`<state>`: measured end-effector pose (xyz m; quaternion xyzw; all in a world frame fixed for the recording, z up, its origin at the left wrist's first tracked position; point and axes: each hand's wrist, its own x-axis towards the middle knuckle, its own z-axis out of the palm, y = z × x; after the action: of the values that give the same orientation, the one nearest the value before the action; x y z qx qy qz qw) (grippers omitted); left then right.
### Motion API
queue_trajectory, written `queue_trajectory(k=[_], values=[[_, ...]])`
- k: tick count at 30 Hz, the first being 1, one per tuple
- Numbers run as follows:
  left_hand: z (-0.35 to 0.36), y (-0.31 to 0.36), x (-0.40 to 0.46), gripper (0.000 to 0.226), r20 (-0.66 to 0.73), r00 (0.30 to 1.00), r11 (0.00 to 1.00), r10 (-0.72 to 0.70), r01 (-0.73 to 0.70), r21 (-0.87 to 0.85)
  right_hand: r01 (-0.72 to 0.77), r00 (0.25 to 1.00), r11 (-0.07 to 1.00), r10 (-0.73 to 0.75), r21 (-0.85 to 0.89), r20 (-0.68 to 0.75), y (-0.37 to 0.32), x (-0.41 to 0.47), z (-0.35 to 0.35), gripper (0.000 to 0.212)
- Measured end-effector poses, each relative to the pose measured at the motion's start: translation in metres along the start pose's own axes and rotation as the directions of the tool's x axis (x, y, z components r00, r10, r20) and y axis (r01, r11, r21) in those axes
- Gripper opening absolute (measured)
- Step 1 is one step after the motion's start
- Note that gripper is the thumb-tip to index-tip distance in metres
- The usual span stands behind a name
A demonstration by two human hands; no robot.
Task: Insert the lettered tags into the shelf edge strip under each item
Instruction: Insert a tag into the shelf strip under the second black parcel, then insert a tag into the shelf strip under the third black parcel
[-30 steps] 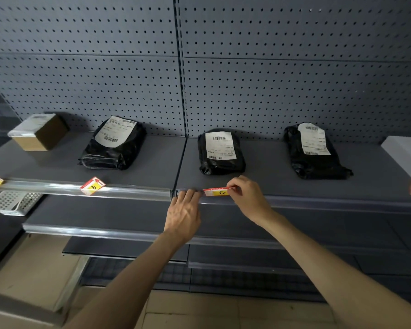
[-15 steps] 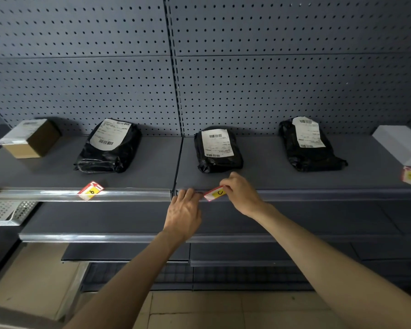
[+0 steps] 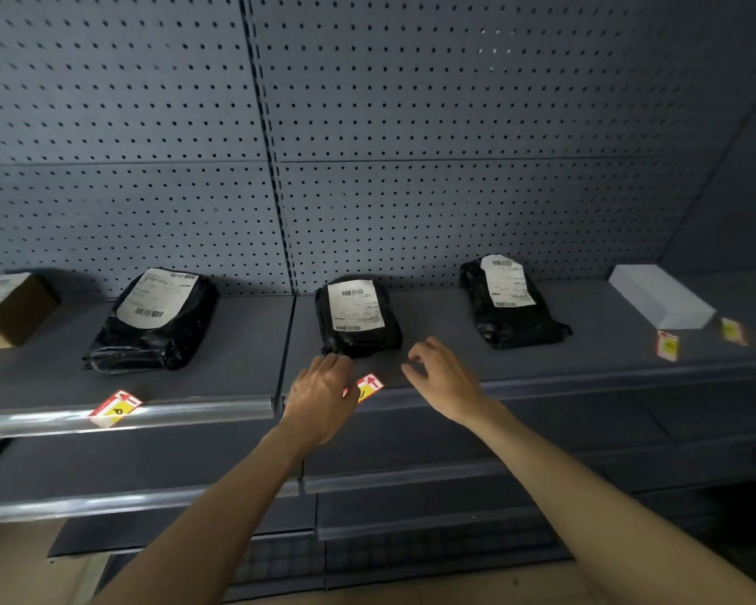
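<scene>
Tag [image 3: 368, 386] tilted in shelf edge strip [image 3: 193, 410] under middle black parcel [image 3: 359, 316]; left hand [image 3: 319, 397] overlapping it, grasp unclear; right hand [image 3: 444, 377] fingers released.

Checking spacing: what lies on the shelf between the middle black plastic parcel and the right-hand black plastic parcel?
Nothing: in the head view, the grey shelf is bare between the middle black plastic parcel and the right-hand black plastic parcel.

My left hand [image 3: 319, 401] covers the left part of the middle tag [image 3: 369, 386], so I can't tell whether it touches the tag. The print on the parcel labels [image 3: 356, 304] is too small to read. The cardboard box [image 3: 12, 310] is cut off by the left edge (the far-right tag [image 3: 733, 330] is blurred).
</scene>
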<state>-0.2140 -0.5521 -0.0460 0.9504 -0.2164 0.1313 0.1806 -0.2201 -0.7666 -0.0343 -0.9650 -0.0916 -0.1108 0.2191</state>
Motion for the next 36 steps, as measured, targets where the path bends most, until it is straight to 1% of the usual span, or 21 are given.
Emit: queue_trajectory(k=[4,9,14,18,20,23,26,29,31,36], values=[[0.006,0.043,0.04,0.01,-0.025,0.997,0.997,0.072,-0.072,-0.027,-0.096,0.995,0.995,0.095,-0.034,-0.033,0.041,-0.012,-0.039,0.022],[0.034,0.125,0.089,0.016,-0.037,0.988,0.988,0.152,-0.153,-0.032,-0.211,0.975,0.973,0.203,-0.088,-0.093,0.116,-0.034,-0.092,0.02],[0.075,0.217,0.134,0.018,-0.02,0.977,0.973,0.215,-0.215,-0.088,-0.262,0.959,0.963,0.253,-0.063,-0.124,0.21,-0.057,-0.144,0.017],[0.112,0.291,0.167,0.021,0.008,0.977,0.973,0.212,-0.21,-0.094,-0.279,0.953,0.959,0.27,-0.051,-0.139,0.285,-0.065,-0.176,0.016],[0.134,0.327,0.181,0.022,0.029,0.984,0.98,0.178,-0.175,-0.091,-0.286,0.953,0.957,0.278,-0.052,-0.122,0.322,-0.068,-0.19,0.016],[0.167,0.375,0.197,0.031,0.097,0.984,0.988,0.149,-0.145,-0.051,-0.295,0.952,0.953,0.287,-0.072,-0.102,0.373,-0.071,-0.206,0.016],[0.195,0.417,0.213,0.042,0.185,0.982,0.999,0.049,-0.044,-0.033,-0.29,0.956,0.948,0.282,-0.128,-0.078,0.414,-0.069,-0.214,0.018],[0.217,0.45,0.226,0.054,0.298,0.953,0.998,-0.063,0.059,0.022,-0.288,0.957,0.948,0.281,-0.133,-0.069,0.442,-0.067,-0.217,0.018],[0.23,0.467,0.235,0.061,0.348,0.93,0.992,-0.121,0.1,0.078,-0.283,0.959,0.951,0.277,-0.127,-0.068,0.455,-0.066,-0.217,0.017],[0.253,0.492,0.251,0.06,0.393,0.88,0.96,-0.266,0.205,0.192,-0.264,0.963,0.961,0.258,-0.088,-0.072,0.474,-0.068,-0.22,0.016]])
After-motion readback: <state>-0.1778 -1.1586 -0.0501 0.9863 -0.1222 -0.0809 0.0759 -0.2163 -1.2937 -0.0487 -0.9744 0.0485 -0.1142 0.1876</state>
